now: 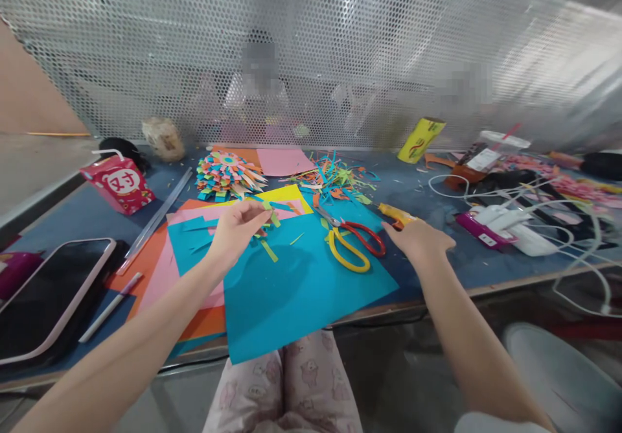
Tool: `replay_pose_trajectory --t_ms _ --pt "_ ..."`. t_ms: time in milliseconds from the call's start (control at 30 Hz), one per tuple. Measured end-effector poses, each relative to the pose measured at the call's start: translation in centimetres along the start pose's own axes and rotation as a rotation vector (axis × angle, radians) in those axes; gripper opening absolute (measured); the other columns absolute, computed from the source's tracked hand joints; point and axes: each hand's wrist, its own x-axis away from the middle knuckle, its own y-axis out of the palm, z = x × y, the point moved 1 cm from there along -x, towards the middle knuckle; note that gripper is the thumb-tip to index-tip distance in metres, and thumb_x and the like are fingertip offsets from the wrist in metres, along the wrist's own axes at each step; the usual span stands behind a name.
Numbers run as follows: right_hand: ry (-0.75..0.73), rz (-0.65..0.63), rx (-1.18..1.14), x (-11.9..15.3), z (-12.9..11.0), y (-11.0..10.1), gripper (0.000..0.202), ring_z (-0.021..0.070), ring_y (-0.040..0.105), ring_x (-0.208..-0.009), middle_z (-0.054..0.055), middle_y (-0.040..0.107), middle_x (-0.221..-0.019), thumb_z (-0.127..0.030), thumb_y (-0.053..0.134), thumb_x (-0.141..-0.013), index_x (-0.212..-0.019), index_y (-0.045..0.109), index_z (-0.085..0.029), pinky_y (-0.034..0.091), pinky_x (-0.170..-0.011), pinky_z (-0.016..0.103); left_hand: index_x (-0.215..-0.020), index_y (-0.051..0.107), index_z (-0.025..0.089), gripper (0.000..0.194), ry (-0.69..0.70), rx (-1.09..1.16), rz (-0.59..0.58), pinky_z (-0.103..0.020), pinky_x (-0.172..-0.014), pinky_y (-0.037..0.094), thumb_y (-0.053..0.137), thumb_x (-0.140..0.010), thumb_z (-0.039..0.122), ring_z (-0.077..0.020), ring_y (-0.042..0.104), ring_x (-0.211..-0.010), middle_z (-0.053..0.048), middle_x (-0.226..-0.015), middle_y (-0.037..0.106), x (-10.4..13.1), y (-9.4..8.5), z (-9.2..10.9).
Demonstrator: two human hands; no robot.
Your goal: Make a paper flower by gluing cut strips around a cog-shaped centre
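Patterned trousers [308, 381] lie nearest the camera, below the tabletop's near edge. Viewing remotely, I log items from large to small.

Perforated metal screen [340, 37]: stands along the far edge.

Blue tabletop [479, 268]: carries everything logged below.

Turquoise paper sheet [291, 303]: mid-table, its front corner overhanging the near edge, its left part on pink and orange sheets.

Smartphone [53, 297]: screen dark, at the near left corner.

Fringed paper ball [221, 174]: multicoloured, towards the far edge, left of a heap of paper offcuts [335, 177].

Scissors [343, 225]: one red and one yellow handle loop, blades slightly parted, on the right part of the turquoise sheet, not in either hand.

Yellow glue gun [396, 212]: right of that sheet, nozzle pointing left. The right hand [422, 242] is wrapped around it; the handle is hidden, so I cannot tell whether a finger is on the trigger. I judge it light and rigid, best held by the handle, clear of the nozzle, which may be hot.

Green paper strip [273, 216]: above the turquoise sheet, pinched narrowly in the left hand [240, 229]. I cannot tell how many strips are in that pinch, or whether the one hanging below belongs to it. Expected handling: almost weightless, limp, easily creased; I would take it lightly by one end, keeping fingertips off the loose tips.
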Motion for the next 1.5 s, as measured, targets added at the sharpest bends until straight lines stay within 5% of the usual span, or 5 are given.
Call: replay_pose_trajectory --t_ms 333,467,633,833,1500 --pt "0.000 0.162 -0.205 0.9 0.5 -1.8 0.063 0.0399 0.061 -0.101 0.029 0.060 -0.110 -0.048 0.038 -0.083 -0.121 0.049 0.001 0.046 -0.079 0.047 -0.067 0.070 0.018 0.020 0.089 -0.052 0.048 -0.021 -0.045 0.034 0.079 -0.061 0.034 -0.0089 0.051 -0.051 -0.001 -0.062 0.064 0.2 -0.1 0.2" --pt "-0.273 0.308 -0.367 3.8 -0.5 -1.7 0.050 0.0353 0.059 -0.098 0.023 0.056 -0.111 -0.043 0.049 -0.078 -0.114 0.050 -0.009 0.047 -0.077 0.044 -0.066 0.069 0.017 0.023 0.022 0.012 0.056 -0.022 -0.045 0.035 0.081 -0.056 0.033 -0.0083 0.050 -0.049 -0.001 -0.060 0.065 0.1 0.0 0.1" --pt "-0.753 0.718 -0.421 8.7 -2.6 -1.0 0.047 0.0302 0.055 -0.105 0.018 0.057 -0.109 -0.034 0.051 -0.082 -0.122 0.043 -0.011 0.046 -0.088 0.043 -0.062 0.067 0.016 0.022 -0.076 0.061 0.040 -0.021 -0.046 0.037 0.081 -0.055 0.032 -0.0090 0.053 -0.052 -0.003 -0.063 0.067 0.1 0.2 0.2" --pt "-0.980 1.043 -0.293 11.8 -4.3 -0.4 0.049 0.0274 0.060 -0.087 0.015 0.062 -0.100 -0.027 0.055 -0.084 -0.127 0.039 -0.011 0.048 -0.078 0.040 -0.061 0.066 0.016 0.019 -0.102 0.094 0.034 -0.020 -0.045 0.038 0.079 -0.055 0.029 -0.0091 0.054 -0.053 -0.003 -0.062 0.066 0.0 0.1 -0.1" --pt "-0.959 1.072 -0.237 12.1 -4.0 -0.2 0.046 0.0253 0.060 -0.085 0.015 0.065 -0.102 -0.026 0.050 -0.088 -0.132 0.042 -0.014 0.046 -0.078 0.038 -0.061 0.065 0.016 0.026 -0.178 0.171 0.021 -0.018 -0.047 0.037 0.082 -0.053 0.034 -0.0103 0.058 -0.061 -0.003 -0.065 0.066 0.1 -0.1 -0.2"
